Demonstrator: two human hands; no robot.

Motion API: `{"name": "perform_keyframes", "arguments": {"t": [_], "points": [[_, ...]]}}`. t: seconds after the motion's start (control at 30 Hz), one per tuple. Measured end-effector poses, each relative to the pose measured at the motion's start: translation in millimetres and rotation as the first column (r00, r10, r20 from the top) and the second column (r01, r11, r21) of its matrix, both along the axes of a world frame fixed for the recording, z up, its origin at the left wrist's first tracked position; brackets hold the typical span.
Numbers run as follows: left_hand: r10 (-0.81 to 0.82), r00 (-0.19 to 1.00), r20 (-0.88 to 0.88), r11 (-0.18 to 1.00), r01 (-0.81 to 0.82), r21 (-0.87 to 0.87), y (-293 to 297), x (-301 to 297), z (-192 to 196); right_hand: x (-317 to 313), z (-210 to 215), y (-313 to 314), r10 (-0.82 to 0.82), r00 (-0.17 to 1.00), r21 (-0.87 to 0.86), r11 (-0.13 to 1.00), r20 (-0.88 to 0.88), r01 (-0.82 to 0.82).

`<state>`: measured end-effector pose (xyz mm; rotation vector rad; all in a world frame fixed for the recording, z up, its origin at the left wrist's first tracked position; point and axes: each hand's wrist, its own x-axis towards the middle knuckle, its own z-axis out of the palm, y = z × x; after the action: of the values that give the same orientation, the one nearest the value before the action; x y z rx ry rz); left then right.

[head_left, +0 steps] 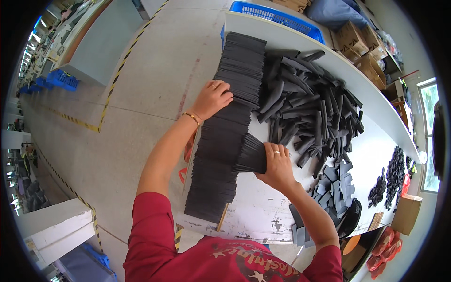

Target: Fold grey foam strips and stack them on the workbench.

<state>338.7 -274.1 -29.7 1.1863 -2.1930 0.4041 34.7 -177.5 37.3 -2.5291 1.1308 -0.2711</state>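
Observation:
A long row of thin black folded pieces, apparently fabric (221, 141), packed on edge, runs along the left side of the white table (263, 207). My left hand (215, 97) is at the row's left edge in its upper half, fingers curled in against the pieces; the fingertips are partly hidden. My right hand (278, 165) grips the right end of a fanned bundle of the same black pieces (251, 155), thumb below and fingers above. The bundle's left end touches the row's right side. Beyond my right hand lies a loose heap of black rolled or folded pieces (310, 98).
Flat dark grey pieces (334, 188) and a black rounded object (351, 218) lie right of my right forearm. Small black parts (394, 178) are heaped farther right. A raised board (371, 101) borders the far side, with a blue basket (282, 21) behind it.

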Motion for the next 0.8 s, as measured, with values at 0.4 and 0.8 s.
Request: {"name": "perform_keyframes", "arguments": {"t": [0.4, 0.8], "points": [[0.176, 0.893, -0.415, 0.894, 0.032, 0.447, -32.5, 39.0, 3.4, 126.7, -22.9, -101.1, 0.111, 0.969, -0.062, 0.990, -0.222, -0.128], [0.438, 0.272, -0.857, 0.737, 0.438, 0.515, 8.0, -3.4, -55.5, 119.2, -44.7, -105.6, 0.086, 0.995, -0.071, 0.993, -0.052, -0.090]]}}
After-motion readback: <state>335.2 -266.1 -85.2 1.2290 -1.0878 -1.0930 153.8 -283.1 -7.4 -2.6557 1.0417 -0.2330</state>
